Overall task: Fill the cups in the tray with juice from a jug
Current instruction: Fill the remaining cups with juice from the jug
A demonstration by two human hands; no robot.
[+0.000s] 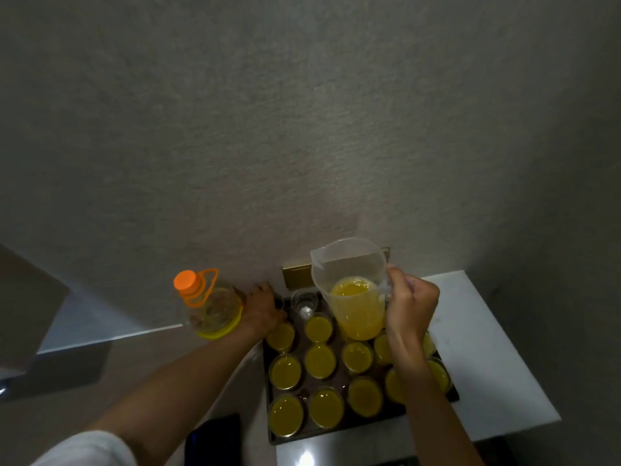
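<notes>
With nearly every cup in the tray (pixel 268 403) on the table already full, the right hand (pixel 408 306) grips the half-full jug (pixel 353 287) above the last empty cup (pixel 304 302), while the left hand (pixel 263 309) rests on the tray's far corner, its fingers hidden.

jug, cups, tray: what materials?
Jug: translucent, frosted-looking plastic most likely; the juice shows through its wall as a blur. The right hand holds its handle.
Empty cup: clear and glossy, glass or hard plastic; cannot tell which.
Tray: dark with a thin raised rim, probably metal; too dim to be sure.
</notes>
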